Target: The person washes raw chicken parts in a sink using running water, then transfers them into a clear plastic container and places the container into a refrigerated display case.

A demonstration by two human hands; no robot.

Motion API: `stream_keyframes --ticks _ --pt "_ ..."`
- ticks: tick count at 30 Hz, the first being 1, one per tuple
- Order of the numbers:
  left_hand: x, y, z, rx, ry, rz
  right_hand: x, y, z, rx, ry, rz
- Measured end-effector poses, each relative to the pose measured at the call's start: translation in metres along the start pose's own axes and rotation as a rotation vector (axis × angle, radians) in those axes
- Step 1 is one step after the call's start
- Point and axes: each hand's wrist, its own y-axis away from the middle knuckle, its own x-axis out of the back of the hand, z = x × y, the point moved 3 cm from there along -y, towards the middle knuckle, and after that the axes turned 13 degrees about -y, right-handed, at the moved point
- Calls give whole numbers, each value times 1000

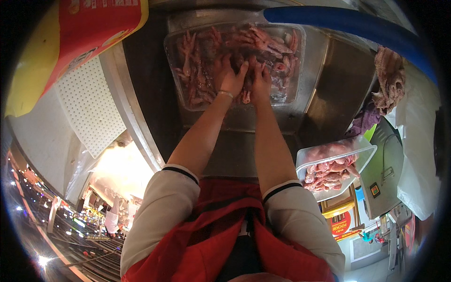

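A clear plastic tub (301, 75) stands inside a stainless steel sink (225, 155). Raw poultry feet (188, 46) and other raw poultry pieces lie in it, wet, with some liquid around them. Both my hands reach into the middle of this tub, close together. Fingers of my left hand (230, 75), with a thin band on its wrist, dip in among the pieces. My right hand (261, 83) is beside it, fingers bent downward. One raw piece (246, 96) shows between the two wrists. Shadow and meat hide most fingertips, so any grip is unclear.
A second clear tub (334, 155) with raw meat pieces stands to the right. A thick blue tube (338, 21) arches over the sink's far side. Cloths (389, 79) hang near a metal machine (375, 190). At left are a red-and-yellow container (95, 31) and a white perforated sheet (90, 102).
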Motion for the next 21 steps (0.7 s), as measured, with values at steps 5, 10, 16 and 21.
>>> stream_keyframes --ticks 5,10,16,21 --pt "-14 -28 4 182 122 -168 -4 7 -2 31 0 -48" --pt "-19 -22 -3 185 300 -49 -11 3 -7 -36 374 72" --pt "-8 -19 16 -111 466 112 -7 -3 6 -394 -89 448" --pt "17 -16 35 -30 399 -76 -2 -5 -7 -69 409 404"
